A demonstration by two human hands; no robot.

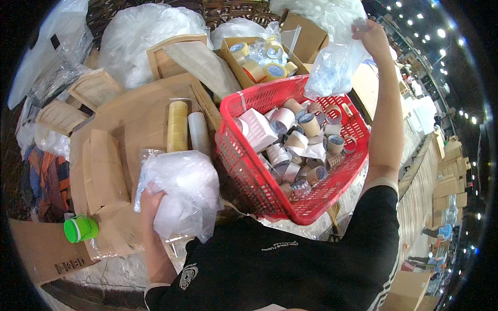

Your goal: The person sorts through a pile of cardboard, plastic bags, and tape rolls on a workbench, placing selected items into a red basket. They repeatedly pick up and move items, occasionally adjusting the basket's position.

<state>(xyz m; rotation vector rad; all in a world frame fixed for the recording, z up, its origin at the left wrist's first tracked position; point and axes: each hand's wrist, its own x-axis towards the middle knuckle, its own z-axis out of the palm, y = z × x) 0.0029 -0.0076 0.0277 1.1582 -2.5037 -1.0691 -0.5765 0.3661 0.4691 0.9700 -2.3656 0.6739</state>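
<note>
**A:** What is in front of the person?

**B:** A red plastic basket [332,184] sits tilted against their body, partly filled with tape rolls [303,137], mostly brown cardboard cores, some with little or no tape left. Behind it stands an open cardboard box [244,72] with fuller rolls of clear and tan tape.

**A:** And the hands?

**B:** The right hand [369,37] is raised high above the far side of the basket. Its fingers are closed in a pinch on the top of a clear plastic bag [334,70], which hangs down over the basket's rim. I cannot tell whether anything remains inside the bag. The left hand [150,199] is low and close to the body, left of the basket, fingers curled in a grip on a bunched wad of clear plastic [184,197].

**A:** Which step does that look like?

**B:** My judgement is that a bag is being emptied into the basket, with the other hand holding spent wrapping.

**A:** What would the next move call for?

**B:** Probably keeping the bag's mouth over the basket, then a spot for the loose plastic. To the left lie flattened cardboard [106,168], two upright wrapped tape stacks [177,127], and a green-capped bottle [80,228].
</note>
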